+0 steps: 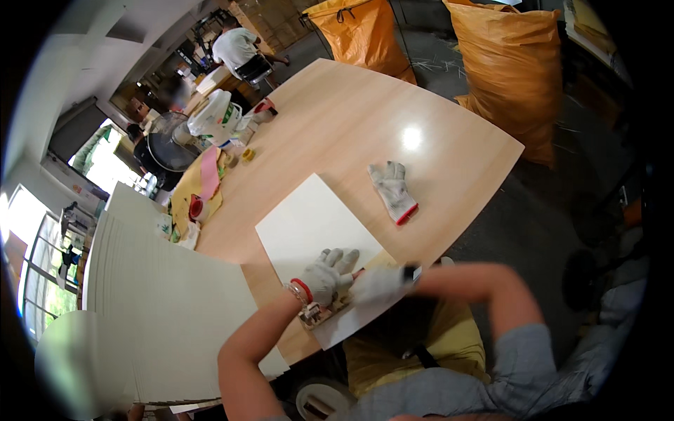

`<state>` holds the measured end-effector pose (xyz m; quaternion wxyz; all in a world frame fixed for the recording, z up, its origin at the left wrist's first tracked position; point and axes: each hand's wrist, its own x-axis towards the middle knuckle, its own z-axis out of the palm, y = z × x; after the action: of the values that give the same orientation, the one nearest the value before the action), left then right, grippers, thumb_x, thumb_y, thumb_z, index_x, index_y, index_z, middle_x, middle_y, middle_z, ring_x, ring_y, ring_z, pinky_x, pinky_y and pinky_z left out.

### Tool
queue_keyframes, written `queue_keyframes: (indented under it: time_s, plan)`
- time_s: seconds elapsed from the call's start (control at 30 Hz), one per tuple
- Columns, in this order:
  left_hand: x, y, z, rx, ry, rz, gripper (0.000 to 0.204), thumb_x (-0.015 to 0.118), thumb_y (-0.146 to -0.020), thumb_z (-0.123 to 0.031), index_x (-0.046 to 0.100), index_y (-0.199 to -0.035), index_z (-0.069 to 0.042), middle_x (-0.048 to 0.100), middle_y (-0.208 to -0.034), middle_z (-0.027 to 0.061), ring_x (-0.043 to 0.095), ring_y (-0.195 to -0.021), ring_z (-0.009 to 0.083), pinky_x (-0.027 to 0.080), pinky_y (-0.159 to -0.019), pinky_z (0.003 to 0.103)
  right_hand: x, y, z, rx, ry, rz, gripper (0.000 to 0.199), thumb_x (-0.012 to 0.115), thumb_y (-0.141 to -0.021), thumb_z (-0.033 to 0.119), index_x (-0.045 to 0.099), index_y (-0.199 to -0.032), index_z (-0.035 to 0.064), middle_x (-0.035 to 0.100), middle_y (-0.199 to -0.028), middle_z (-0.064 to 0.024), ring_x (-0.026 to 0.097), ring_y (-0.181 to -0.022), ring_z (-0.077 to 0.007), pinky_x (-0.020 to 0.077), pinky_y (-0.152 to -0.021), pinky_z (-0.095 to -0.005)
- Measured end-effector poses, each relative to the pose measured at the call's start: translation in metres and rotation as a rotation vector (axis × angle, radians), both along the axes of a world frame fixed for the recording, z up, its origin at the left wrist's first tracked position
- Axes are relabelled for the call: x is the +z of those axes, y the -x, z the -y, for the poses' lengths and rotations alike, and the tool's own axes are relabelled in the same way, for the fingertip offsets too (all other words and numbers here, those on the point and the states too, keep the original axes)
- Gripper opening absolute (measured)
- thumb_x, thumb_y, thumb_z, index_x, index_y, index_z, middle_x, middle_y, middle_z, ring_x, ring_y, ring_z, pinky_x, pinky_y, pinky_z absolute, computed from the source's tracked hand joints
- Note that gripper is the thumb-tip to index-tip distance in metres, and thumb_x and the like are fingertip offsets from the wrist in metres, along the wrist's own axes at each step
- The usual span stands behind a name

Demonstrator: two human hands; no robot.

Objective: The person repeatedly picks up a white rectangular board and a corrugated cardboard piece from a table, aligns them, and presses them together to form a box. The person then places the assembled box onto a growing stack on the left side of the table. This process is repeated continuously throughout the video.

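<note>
A white sheet of board [316, 217] lies on the table in front of me, its near end reaching the table edge. My left hand [326, 276], in a grey-white glove with a red cuff, rests on it with the fingers spread. Beneath and beside that hand, a narrow tan strip [328, 317] lies across the board; the hands partly cover it. Close by on the right is my gloved right hand [382, 285], low over the strip and smeared by motion. Its fingers and anything in them cannot be made out.
A spare glove [393, 193] lies right of the board. Stacked large white sheets [168, 309] fill the left. Tape rolls [199, 208], a white bucket [214, 116] and a fan [172, 142] stand farther off. Orange sacks [509, 77] stand beyond the table; a person [235, 49] sits at the back.
</note>
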<state>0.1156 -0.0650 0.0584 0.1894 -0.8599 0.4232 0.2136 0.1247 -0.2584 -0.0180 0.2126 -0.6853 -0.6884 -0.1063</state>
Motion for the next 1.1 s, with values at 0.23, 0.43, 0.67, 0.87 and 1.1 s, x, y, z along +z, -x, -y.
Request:
queue_keyframes:
  time_s: [0.23,0.43,0.67,0.87,1.1]
  plan:
    - [0.026,0.005,0.018,0.046,-0.11,-0.033,0.096,0.08,-0.061,-0.025,0.032,-0.142,-0.043,0.02,-0.153,0.012,0.026,-0.136,0.0332,0.027,-0.112,0.04,-0.009,-0.07,0.106,-0.773,-0.021,-0.37,0.028,0.062,-0.081,0.035,0.061,-0.086,0.0074,0.062,-0.08,-0.0145,0.063,-0.076,-0.0305,0.0494,-0.064,-0.04]
    - [-0.006,0.042,-0.007,0.185,0.076,0.401,0.067,0.072,-0.074,-0.025,0.045,-0.135,-0.022,0.045,-0.138,0.0094,0.051,-0.112,0.0267,0.042,-0.094,0.041,0.035,-0.048,0.039,-0.943,0.127,-0.987,0.064,0.055,-0.082,0.057,0.059,-0.112,-0.0003,0.06,-0.114,-0.0249,0.057,-0.109,-0.0384,0.0445,-0.092,-0.0431]
    - [-0.058,0.15,0.017,1.493,2.238,-2.017,0.05,0.057,-0.089,-0.049,0.053,-0.109,-0.003,0.049,-0.081,0.0034,0.054,-0.074,0.0187,0.05,-0.067,0.032,-0.004,-0.09,0.024,-0.675,0.052,-1.307,0.065,0.061,-0.083,0.052,0.06,-0.109,-0.0071,0.065,-0.104,-0.0232,0.063,-0.098,-0.0306,0.0499,-0.083,-0.0363]
    - [-0.068,0.133,0.012,2.179,2.583,-1.176,0.035,0.061,-0.089,-0.036,0.037,-0.068,-0.019,0.022,-0.051,-0.007,0.023,-0.038,0.0069,0.02,-0.035,0.023,0.022,-0.105,-0.016,-0.401,-0.315,-2.099,0.035,0.066,-0.086,0.034,0.063,-0.096,-0.0003,0.067,-0.08,-0.0065,0.064,-0.071,-0.0153,0.0514,-0.061,-0.0275]
    - [-0.004,0.144,-0.004,1.995,2.187,-0.262,0.029,0.068,-0.085,-0.04,0.056,-0.081,-0.014,0.039,-0.052,-0.0054,0.041,-0.042,0.0082,0.037,-0.038,0.024,-0.005,-0.104,-0.028,-0.225,-0.543,-0.984,0.035,0.061,-0.087,0.018,0.054,-0.115,-0.002,0.062,-0.097,-0.007,0.061,-0.085,-0.0159,0.0501,-0.074,-0.0293]
